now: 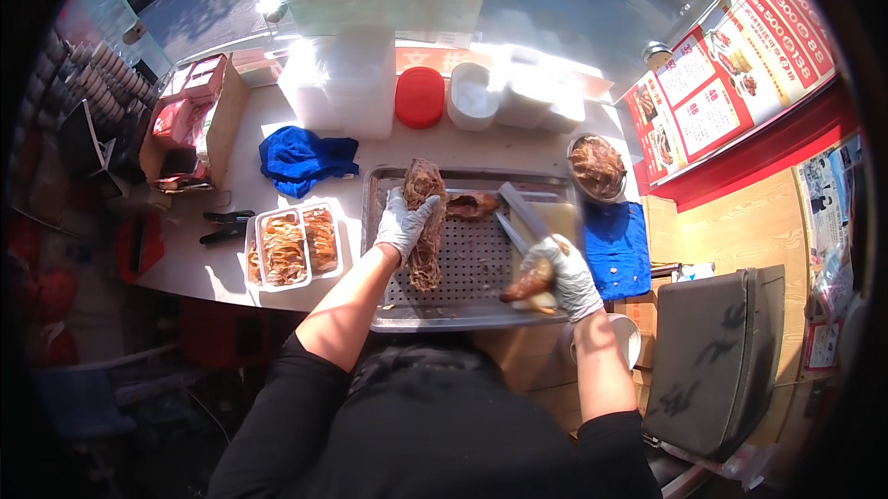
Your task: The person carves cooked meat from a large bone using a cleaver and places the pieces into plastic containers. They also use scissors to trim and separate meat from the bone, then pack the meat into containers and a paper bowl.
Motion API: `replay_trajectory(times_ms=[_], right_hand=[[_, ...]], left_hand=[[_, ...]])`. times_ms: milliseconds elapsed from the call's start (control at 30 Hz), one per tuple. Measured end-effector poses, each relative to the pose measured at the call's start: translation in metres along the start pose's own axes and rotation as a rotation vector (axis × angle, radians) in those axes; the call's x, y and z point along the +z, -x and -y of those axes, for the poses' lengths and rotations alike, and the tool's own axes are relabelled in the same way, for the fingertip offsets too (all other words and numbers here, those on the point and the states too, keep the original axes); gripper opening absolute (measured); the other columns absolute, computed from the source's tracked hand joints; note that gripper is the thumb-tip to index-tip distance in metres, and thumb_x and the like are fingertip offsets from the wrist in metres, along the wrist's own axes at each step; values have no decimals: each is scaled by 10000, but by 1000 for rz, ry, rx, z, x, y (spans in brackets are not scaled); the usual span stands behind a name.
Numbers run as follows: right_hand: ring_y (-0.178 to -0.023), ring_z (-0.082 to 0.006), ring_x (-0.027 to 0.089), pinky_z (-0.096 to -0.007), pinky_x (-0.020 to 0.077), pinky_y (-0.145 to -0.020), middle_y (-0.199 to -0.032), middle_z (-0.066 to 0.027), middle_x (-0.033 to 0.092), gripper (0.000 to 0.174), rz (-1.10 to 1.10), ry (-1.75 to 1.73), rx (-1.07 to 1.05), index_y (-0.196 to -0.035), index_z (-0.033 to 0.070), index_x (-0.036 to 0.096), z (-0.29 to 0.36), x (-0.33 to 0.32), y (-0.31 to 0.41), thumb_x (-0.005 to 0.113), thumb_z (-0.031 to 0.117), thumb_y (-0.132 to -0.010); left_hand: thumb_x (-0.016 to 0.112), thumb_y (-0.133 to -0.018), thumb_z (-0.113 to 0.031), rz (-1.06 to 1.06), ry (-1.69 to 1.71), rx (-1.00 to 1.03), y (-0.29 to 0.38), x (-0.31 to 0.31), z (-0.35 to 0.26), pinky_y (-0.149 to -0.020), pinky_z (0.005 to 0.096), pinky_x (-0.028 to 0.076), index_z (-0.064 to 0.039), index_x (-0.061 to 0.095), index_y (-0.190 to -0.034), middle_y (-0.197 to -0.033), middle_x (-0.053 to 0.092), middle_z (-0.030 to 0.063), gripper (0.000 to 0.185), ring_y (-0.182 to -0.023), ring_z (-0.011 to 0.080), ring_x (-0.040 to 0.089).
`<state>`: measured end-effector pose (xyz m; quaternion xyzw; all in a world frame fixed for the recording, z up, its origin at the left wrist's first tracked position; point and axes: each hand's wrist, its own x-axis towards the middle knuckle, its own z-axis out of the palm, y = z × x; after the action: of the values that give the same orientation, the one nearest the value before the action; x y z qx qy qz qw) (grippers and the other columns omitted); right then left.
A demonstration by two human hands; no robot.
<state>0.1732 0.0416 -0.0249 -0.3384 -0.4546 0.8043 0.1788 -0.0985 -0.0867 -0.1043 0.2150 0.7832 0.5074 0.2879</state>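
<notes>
My gloved left hand [405, 220] grips a long carved poultry carcass [424, 249] lying lengthwise over the left part of a perforated metal tray [472, 323]. My gloved right hand [565, 277] is at the tray's right side, closed around a browned piece of roast poultry [533, 282], which is blurred. Two blade-like metal parts [527, 212] reach up and left from beside its fingers; whether the hand holds them too, I cannot tell. A roasted poultry piece [473, 205] lies between the hands at the upper middle of the tray. A pale cutting board [558, 220] lies under the right hand.
Left of the tray are plastic containers of sliced meat [284, 249], a blue cloth [305, 158] and black-handled tools [227, 227]. At right stand a bowl of meat pieces [596, 166] and another blue cloth [616, 249]. Stacked plastic containers [357, 90] and a red lid [420, 98] line the back.
</notes>
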Motion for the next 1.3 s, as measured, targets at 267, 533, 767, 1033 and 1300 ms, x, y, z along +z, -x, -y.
replay_trajectory(times_ms=[267,533,767,1033,1300], right_hand=[[-946,-187,639,-357,534,-867,-1085,-129,676,504,35,112,-460,-1033,20,613,-41,33,-9,610,519,-961],[-1249,-244,532,-392,388,-1099,-1310,-158,587,721,101,116,-544,-1230,6,560,-28,58,-7,598,643,-895],[-960,-118,571,-283,481,-889,-1060,-39,618,475,201,131,-455,-1087,61,565,-11,63,5,675,495,-929],[-895,-77,595,-241,500,-814,-985,-9,656,151,7,-20,-274,-1027,81,615,-5,81,4,678,210,-976],[-731,-45,562,-216,512,-694,-886,-10,629,149,-201,26,-393,-968,73,570,-15,87,-5,713,63,-925]], left_hand=[[865,-674,-504,692,-325,558,71,12,-78,-990,432,470,-16,487,-1382,-1265,611,260,939,-1199,381,587],[768,-773,-201,453,-308,651,88,11,-103,-819,457,506,-132,631,-1247,-991,655,177,498,-929,375,634],[703,-804,-74,405,-189,862,105,6,-116,-824,434,513,-142,530,-1357,-1037,657,168,584,-955,374,640],[672,-856,-46,355,-64,800,105,1,-101,-809,399,532,-95,584,-1242,-1034,671,158,399,-920,339,672],[572,-981,-98,314,503,235,97,-2,-96,-739,220,473,-66,609,-1096,-945,635,2,125,-825,66,553]])
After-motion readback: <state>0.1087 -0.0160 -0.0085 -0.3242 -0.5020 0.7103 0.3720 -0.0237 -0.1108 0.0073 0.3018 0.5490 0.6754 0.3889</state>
